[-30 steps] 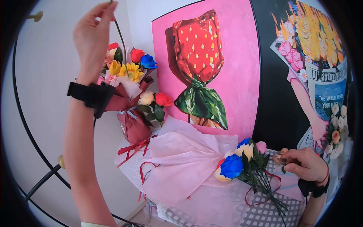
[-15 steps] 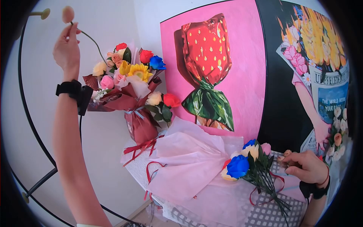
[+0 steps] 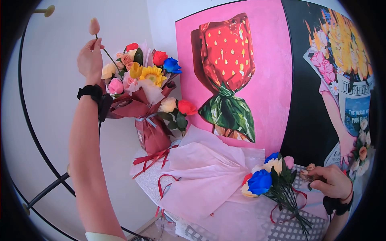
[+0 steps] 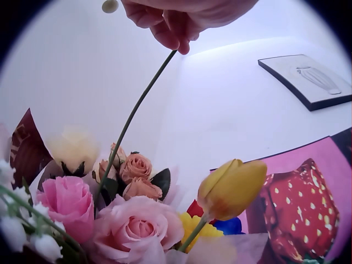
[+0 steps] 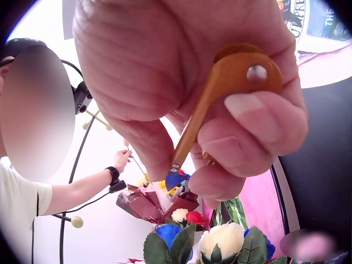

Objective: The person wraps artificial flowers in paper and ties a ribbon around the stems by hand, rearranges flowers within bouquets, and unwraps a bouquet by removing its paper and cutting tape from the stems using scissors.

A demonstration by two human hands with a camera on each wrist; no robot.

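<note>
Raised at the upper left in the head view, my left hand (image 3: 90, 60) pinches the green stem of a pale peach tulip (image 3: 94, 26). The stem (image 4: 133, 113) slants down to the flowers of a bouquet in dark red paper (image 3: 149, 136), and its lower end is hidden among the peach roses (image 4: 136, 168). At the lower right, my right hand (image 3: 331, 182) grips a tool with an orange-brown handle (image 5: 206, 104) and a silver rivet; I cannot tell its kind. Close by lies a bunch of loose flowers with a blue rose (image 3: 260, 182) in front.
Pale pink wrapping paper (image 3: 209, 172) covers much of the table, with red ribbon (image 3: 155, 157) at its left. Cream and red roses (image 3: 187, 107) stand beside the bouquet. A pink strawberry-candy painting (image 3: 273, 80) leans behind. Black metal bars (image 3: 40, 150) cross the left side.
My left hand has come down from the top edge, bringing the tulip bloom into view. Its stem has shifted from before the sunflower to the bouquet's left side. My right hand keeps its grip.
</note>
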